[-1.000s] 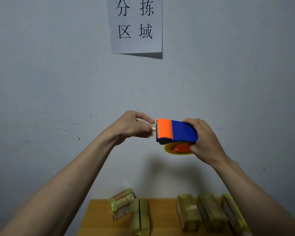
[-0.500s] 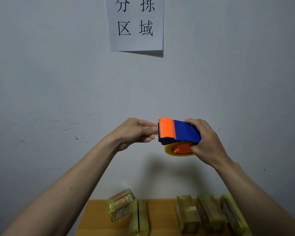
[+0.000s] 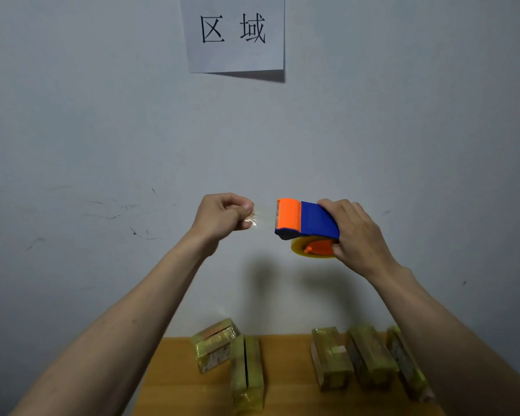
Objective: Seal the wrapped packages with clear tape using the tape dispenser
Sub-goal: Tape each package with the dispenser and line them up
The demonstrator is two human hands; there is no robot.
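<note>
The desk (image 3: 285,367) stands against the wall (image 3: 72,130), low in the view. On it lie 5 wrapped packages: 2 (image 3: 215,343) (image 3: 247,367) to the left, touching each other, and 3 (image 3: 330,358) (image 3: 370,354) (image 3: 407,361) to the right, side by side in a row. A paper sign (image 3: 236,34) hangs on the wall above. Both hands are raised in front of the wall, above the desk: the left hand (image 3: 222,216) to the left, the right hand (image 3: 362,235) to the right with the tape dispenser (image 3: 305,222) in it. A strip of tape (image 3: 263,219) spans between the left fingers (image 3: 246,207) and the dispenser.
</note>
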